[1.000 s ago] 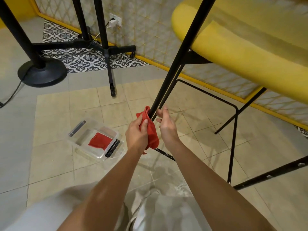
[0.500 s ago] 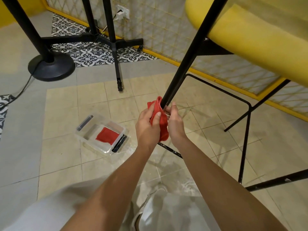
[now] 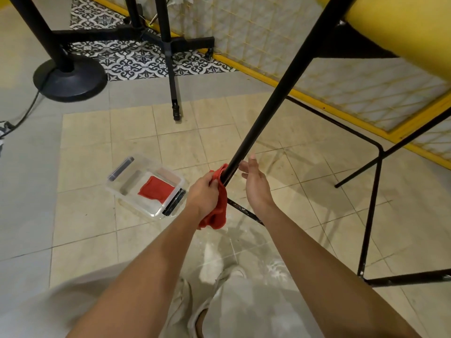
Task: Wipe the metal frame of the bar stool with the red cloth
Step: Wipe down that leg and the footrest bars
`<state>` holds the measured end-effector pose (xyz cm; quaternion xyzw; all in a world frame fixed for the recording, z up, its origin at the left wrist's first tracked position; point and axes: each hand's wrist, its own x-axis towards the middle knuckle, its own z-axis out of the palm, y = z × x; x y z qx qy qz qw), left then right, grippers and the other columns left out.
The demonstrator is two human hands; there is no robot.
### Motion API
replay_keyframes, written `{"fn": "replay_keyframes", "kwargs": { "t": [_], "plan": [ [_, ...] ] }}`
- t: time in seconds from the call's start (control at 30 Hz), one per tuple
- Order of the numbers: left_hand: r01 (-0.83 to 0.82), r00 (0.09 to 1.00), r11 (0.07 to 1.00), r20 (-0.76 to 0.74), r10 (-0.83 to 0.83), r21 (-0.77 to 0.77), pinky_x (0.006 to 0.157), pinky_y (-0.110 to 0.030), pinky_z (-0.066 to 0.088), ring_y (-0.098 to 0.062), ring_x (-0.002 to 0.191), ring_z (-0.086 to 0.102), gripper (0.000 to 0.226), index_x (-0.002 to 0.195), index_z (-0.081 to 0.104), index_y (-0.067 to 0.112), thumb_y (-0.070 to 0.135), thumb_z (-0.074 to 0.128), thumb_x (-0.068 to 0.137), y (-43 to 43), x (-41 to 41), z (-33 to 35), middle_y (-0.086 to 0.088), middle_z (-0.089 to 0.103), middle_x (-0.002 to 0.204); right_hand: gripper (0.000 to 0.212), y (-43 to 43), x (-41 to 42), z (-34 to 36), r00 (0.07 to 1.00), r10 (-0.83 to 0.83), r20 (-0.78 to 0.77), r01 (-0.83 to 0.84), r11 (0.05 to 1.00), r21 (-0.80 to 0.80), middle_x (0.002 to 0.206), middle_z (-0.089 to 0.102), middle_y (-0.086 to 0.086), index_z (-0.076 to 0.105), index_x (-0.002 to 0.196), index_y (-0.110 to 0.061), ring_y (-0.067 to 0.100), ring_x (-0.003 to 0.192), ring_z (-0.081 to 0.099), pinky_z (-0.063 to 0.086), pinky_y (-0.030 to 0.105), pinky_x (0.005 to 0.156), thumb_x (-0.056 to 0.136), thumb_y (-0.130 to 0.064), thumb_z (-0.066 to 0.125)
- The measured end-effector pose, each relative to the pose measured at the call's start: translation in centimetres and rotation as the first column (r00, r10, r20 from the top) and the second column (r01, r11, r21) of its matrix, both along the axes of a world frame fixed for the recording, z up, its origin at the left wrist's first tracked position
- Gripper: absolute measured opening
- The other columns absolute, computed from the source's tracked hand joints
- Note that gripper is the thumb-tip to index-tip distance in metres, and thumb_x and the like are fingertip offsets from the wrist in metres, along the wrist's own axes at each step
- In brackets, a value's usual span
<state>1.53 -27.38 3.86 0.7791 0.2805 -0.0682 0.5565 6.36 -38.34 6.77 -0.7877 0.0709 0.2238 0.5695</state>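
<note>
Since half a second ago the right hand (image 3: pixel 256 185) has come off the stool leg (image 3: pixel 268 106); it now hangs just beside the tube, fingers spread, touching nothing. View has also dipped and closed in.

Near: two bare forearms reach out over pale trousers. Left hand (image 3: pixel 203 192) is closed around the red cloth (image 3: pixel 216 211), bunching its upper part against the near side of the leg; the loose end hangs below the fist. Whether the cloth goes fully round the tube, cannot tell.

Middle: a clear plastic tub (image 3: pixel 146 186) sits on the tiled floor, left of the hands, with a second red rag (image 3: pixel 156 190) lying inside. A lower crossbar (image 3: pixel 244 212) runs behind the hanging cloth and looks dusty or scuffed.

Far: the leg climbs steeply to the yellow seat (image 3: pixel 402 28) at top right; other legs and the footrest rail (image 3: pixel 346 129) stand beyond.

Step in hand, as judged: wiping this one front leg, low on its length. Next move likely calls for the left hand to slide the cloth along the tube with steady squeeze, the right hand steadying the frame. Most of the frame seems yet to do.
</note>
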Motion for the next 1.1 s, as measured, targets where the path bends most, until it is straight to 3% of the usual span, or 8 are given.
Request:
{"fn": "replay_keyframes", "kwargs": {
  "t": [0.13,0.23,0.3,0.5,0.6,0.73,0.93,1.1],
  "plan": [
    [-0.153,0.988,0.976,-0.060,0.146,-0.154,0.088,-0.040,0.051,-0.024,0.093,0.061,0.031,0.122,0.059,0.025,0.024,0.038,0.100,0.0,0.0,-0.1,0.000,0.064,0.094,0.054,-0.2,0.1,-0.1,1.000,0.006,-0.003,-0.006,1.000,0.000,0.140,0.050,-0.008,0.059,0.120,-0.030,0.014,0.132,0.041,0.023,0.036,0.108,0.096,-0.057,0.019],
    [-0.342,0.925,0.890,0.060,0.375,-0.302,0.081,-0.038,0.052,-0.023,0.090,0.060,0.026,0.117,0.060,0.023,0.024,0.041,0.099,-0.9,-0.4,0.9,0.001,0.062,0.092,0.047,-0.4,0.1,0.1,1.000,0.007,0.015,-0.007,1.000,0.000,0.140,0.048,-0.008,0.059,0.110,-0.037,0.014,0.132,0.040,0.023,0.037,0.110,0.096,-0.056,0.019],
    [-0.351,0.897,0.859,0.129,0.422,-0.372,0.083,-0.039,0.052,-0.023,0.093,0.060,0.024,0.113,0.062,0.025,0.024,0.043,0.099,-1.6,-0.5,1.7,0.001,0.062,0.093,0.047,-0.6,0.2,0.2,1.000,0.001,0.031,-0.001,1.000,0.002,0.138,0.051,-0.007,0.059,0.109,-0.037,0.014,0.131,0.041,0.025,0.041,0.112,0.097,-0.056,0.018],
    [-0.260,0.935,0.954,0.207,0.287,-0.147,0.087,-0.022,0.044,-0.014,0.101,0.057,0.032,0.123,0.060,0.029,0.021,0.039,0.100,-2.6,-0.5,0.4,0.002,0.064,0.112,0.049,-0.2,0.3,0.1,1.000,-0.018,0.013,0.018,1.000,0.015,0.133,0.055,-0.008,0.061,0.107,-0.034,0.014,0.127,0.045,0.027,0.040,0.111,0.097,-0.057,0.019],
    [-0.212,0.963,0.974,0.155,0.221,-0.074,0.096,-0.035,0.045,-0.022,0.107,0.057,0.035,0.126,0.058,0.026,0.019,0.036,0.101,-2.0,-0.5,-1.3,-0.006,0.062,0.117,0.051,0.1,-0.1,-0.3,1.000,0.021,-0.002,-0.021,1.000,-0.006,0.135,0.053,-0.007,0.060,0.108,-0.035,0.014,0.128,0.044,0.026,0.032,0.100,0.095,-0.059,0.018],
    [-0.079,0.997,0.997,-0.002,0.080,0.007,0.091,-0.039,0.047,-0.028,0.102,0.058,0.034,0.126,0.055,0.020,0.020,0.032,0.102,-0.7,-0.5,-2.6,-0.012,0.061,0.115,0.056,0.0,-0.3,-0.9,0.999,0.035,-0.033,-0.036,0.999,-0.028,0.137,0.051,-0.004,0.060,0.117,-0.031,0.015,0.129,0.043,0.025,0.030,0.095,0.094,-0.060,0.018],
    [-0.313,0.929,0.940,0.164,0.333,-0.134,0.085,-0.025,0.044,-0.015,0.100,0.057,0.030,0.121,0.061,0.023,0.019,0.041,0.099,-1.7,-0.6,-1.0,0.001,0.063,0.109,0.055,-0.2,-0.3,-0.8,0.999,0.032,-0.020,-0.033,0.999,-0.039,0.137,0.051,-0.005,0.061,0.115,-0.032,0.015,0.129,0.043,0.025,0.030,0.099,0.095,-0.060,0.018],
    [-0.211,0.972,0.973,0.086,0.219,-0.094,0.087,-0.031,0.043,-0.020,0.100,0.056,0.034,0.127,0.056,0.023,0.022,0.035,0.101,-1.5,-0.3,-1.5,-0.004,0.062,0.114,0.052,-0.2,-0.3,-0.7,0.999,0.047,-0.022,-0.048,0.997,-0.060,0.137,0.051,-0.006,0.060,0.113,-0.032,0.014,0.129,0.043,0.024,0.028,0.096,0.096,-0.058,0.019]
  ]
}}
